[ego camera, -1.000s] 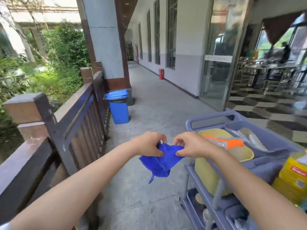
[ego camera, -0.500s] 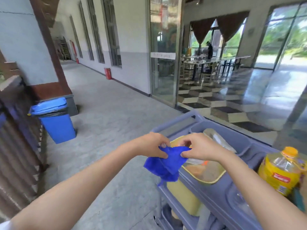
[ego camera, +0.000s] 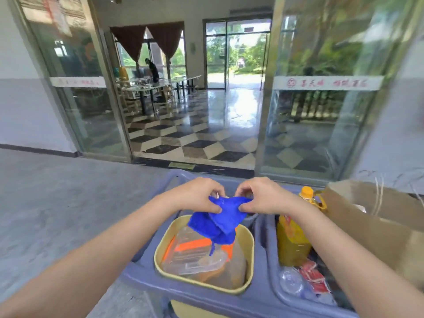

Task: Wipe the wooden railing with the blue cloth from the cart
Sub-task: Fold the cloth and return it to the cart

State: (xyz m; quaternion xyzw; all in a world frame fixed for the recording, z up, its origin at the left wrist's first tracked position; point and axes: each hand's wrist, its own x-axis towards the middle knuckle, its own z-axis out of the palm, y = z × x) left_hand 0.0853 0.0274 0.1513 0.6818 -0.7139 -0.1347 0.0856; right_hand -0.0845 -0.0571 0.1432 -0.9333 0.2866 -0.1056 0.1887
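A grey-blue cart [ego camera: 259, 301] fills the lower frame before open glass doors [ego camera: 75, 88], with a brown paper bag [ego camera: 378, 226] at its right end, then a yellow oil bottle [ego camera: 292, 239] and a yellow bin [ego camera: 249, 253] of clear plastic packets. Above that bin hangs the blue cloth [ego camera: 220, 222], bunched and drooping. The left hand [ego camera: 199, 195] and right hand [ego camera: 263, 195] each pinch its top edge between thumb and fingers, close together.

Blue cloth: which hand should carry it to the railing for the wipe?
No clear winner. Both the left hand and right hand pinch the blue cloth above the yellow bin, and the railing is out of view.
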